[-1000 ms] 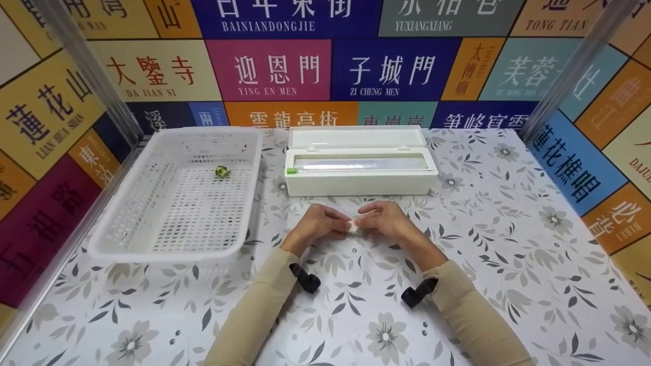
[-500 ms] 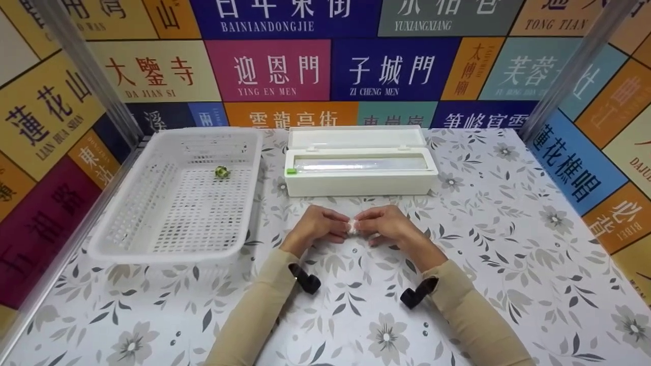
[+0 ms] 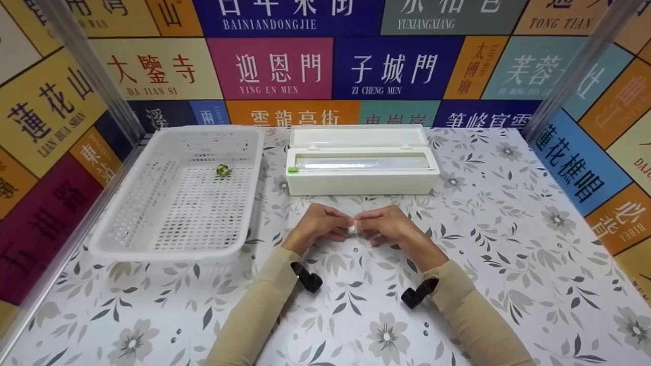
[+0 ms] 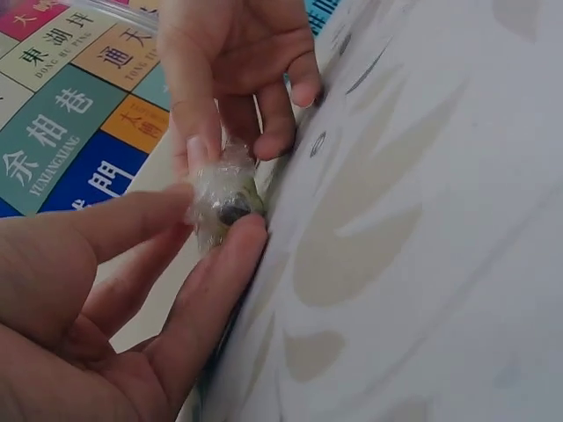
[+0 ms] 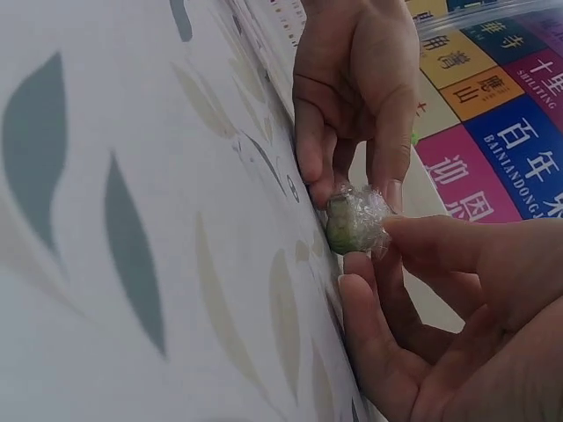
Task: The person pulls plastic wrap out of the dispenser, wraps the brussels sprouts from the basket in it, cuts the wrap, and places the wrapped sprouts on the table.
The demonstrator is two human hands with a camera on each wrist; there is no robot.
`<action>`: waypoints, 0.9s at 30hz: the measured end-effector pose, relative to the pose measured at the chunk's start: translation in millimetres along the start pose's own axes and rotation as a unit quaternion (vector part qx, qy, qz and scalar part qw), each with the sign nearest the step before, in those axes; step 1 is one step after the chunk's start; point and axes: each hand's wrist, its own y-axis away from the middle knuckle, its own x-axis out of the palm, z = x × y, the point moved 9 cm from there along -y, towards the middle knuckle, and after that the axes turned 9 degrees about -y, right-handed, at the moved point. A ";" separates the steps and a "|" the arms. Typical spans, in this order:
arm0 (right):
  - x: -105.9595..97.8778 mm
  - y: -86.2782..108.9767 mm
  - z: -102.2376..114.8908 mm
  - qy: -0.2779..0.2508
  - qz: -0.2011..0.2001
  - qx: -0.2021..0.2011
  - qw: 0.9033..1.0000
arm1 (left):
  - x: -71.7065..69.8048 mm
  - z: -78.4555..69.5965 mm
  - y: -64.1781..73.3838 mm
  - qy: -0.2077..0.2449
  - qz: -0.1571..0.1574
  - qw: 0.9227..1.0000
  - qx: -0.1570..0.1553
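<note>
In the head view, both hands meet over the middle of the counter point(image 3: 508, 229): the left hand point(image 3: 321, 223) and the right hand point(image 3: 385, 224) pinch a small wrapped bundle point(image 3: 353, 230) between their fingers, one hand on each side of it. Beige sleeves point(image 3: 254, 310) cover the forearms, and a black wrist mount point(image 3: 309, 279) sits at each cuff. Beyond the hands lies a long white box point(image 3: 363, 184), its lid point(image 3: 358, 136) tipped back on the far side; inside, a roll of clear film point(image 3: 361, 163) shows, with a green tab point(image 3: 292, 170) at the left end. To the left stands a white plastic basket point(image 3: 163, 255) with slotted sides, a small green lump point(image 3: 223, 170) lying near its far right part. Colourful printed panels point(image 3: 282, 68) line the far side.

In the left wrist view, the bundle is crinkled clear film around something green; a dark patch shows on it, too dim to say whether it belongs to the contents. The left fingers press it from the near side, the right ones from the far side.

In the right wrist view, the bundle's green side faces the counter, its glossy film bunched up toward the right fingertips that pinch it.
</note>
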 end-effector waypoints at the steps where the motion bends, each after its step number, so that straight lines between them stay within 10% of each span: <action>1: -0.8 0.2 0.5 0.010 -0.001 0.001 1.000 | -0.2 -0.2 -0.3 -0.004 -0.005 1.000 -0.002; 14: -3.5 0.1 -0.1 0.063 -0.028 0.019 0.997 | -6.6 -3.8 4.8 -0.043 -0.036 0.998 0.001; 27: 7.0 -2.7 -5.0 -0.037 -0.018 0.013 0.999 | -9.9 3.1 2.7 -0.046 -0.044 0.998 -0.023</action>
